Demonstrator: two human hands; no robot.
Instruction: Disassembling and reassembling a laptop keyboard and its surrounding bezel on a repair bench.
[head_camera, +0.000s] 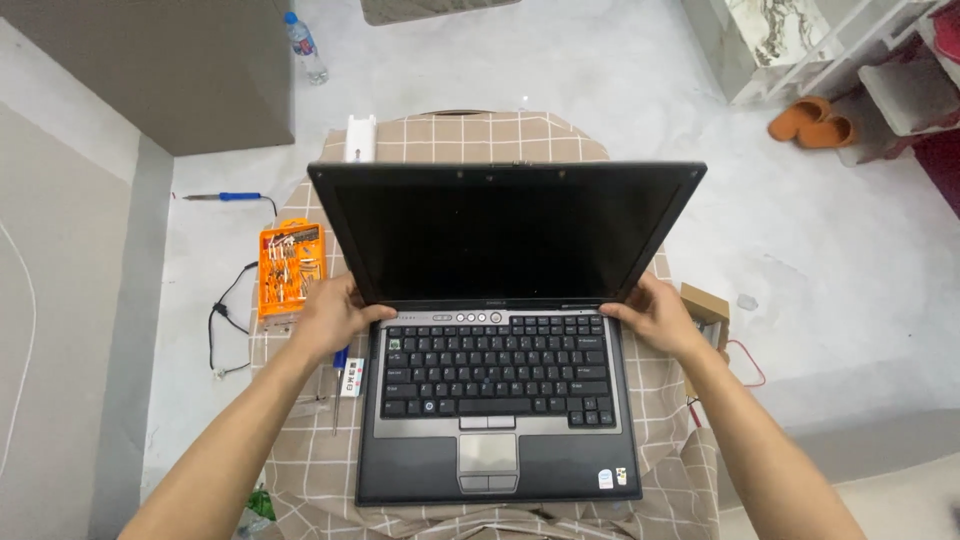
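An open dark grey laptop (497, 470) lies on a small table under a beige checked cloth (310, 470). Its black screen (500, 235) is off and stands tilted back. My left hand (335, 315) grips the lower left corner of the lid beside the hinge. My right hand (655, 315) grips the lower right corner in the same way. The black keyboard (497, 368) and the touchpad (488, 455) lie uncovered between my forearms.
An orange case of screwdriver bits (290, 268) sits at the table's left edge, screwdrivers (338, 385) just below it. A blue-handled soldering iron (225, 197), a cable and a water bottle (305, 47) lie on the floor. A small cardboard box (706, 308) is right; orange slippers (812, 123) far right.
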